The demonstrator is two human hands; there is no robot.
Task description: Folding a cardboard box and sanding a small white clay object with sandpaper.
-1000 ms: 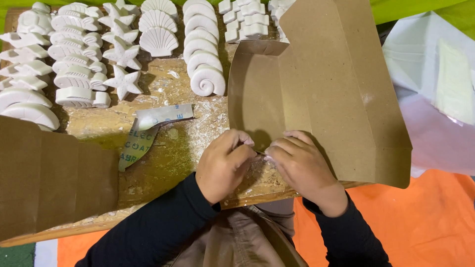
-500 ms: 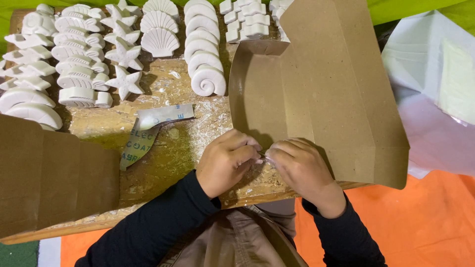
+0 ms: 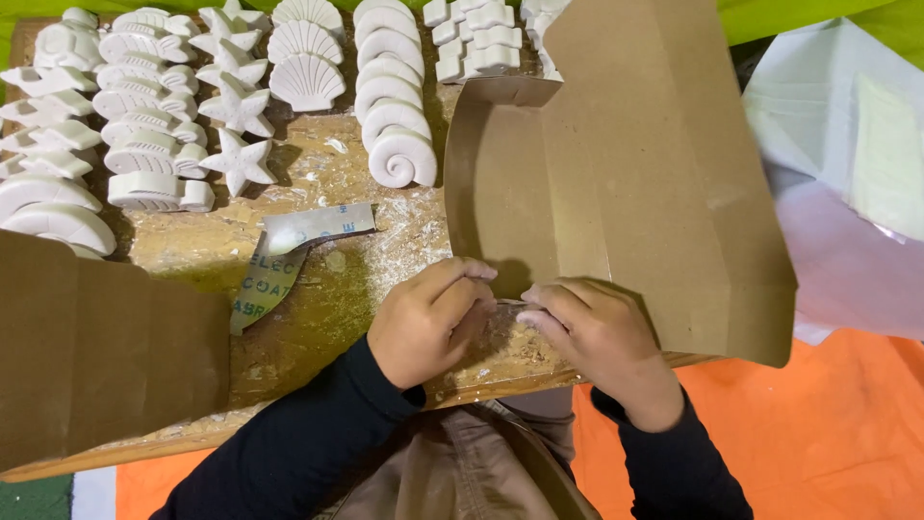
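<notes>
Both hands are meeting at the near edge of the dusty wooden tabletop [image 3: 318,318], right at the lower left corner of a folded brown cardboard box blank [image 3: 626,183]. The left hand [image 3: 428,323] is curling its fingers [image 3: 462,284] narrowly around something small; what they are pinching is too hidden to tell. The right hand [image 3: 597,337] is bending its fingers [image 3: 544,308] in toward the left ones, their tips lying just beside the cardboard's bottom edge, with the sheet spreading away above and to the right. A curled strip of sandpaper [image 3: 284,255] is lying to the left of the hands, well apart. Rows of white plaster shells and starfish [image 3: 241,106] are filling the far side.
</notes>
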